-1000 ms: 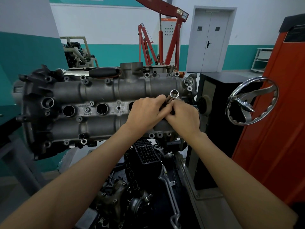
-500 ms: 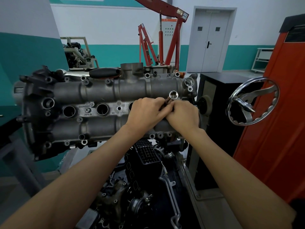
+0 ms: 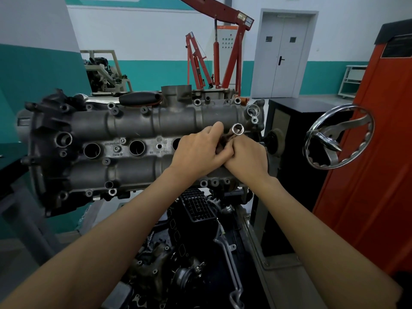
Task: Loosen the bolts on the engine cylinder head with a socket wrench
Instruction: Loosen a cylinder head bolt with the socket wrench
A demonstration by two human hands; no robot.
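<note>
Bolts are hard to pick out under my hands; I can only see empty bosses along the grey cast cylinder head [image 3: 138, 126], which lies with its long axis left to right, straight ahead. My left hand [image 3: 198, 150] and right hand [image 3: 249, 159] meet over its right end, both curled round the wrench [image 3: 231, 136]. Its shiny round socket [image 3: 238, 129] opens toward me, not onto the head. I judge seating it comes next.

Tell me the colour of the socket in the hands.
Shiny silver metal socket, seen in the head view.
</note>
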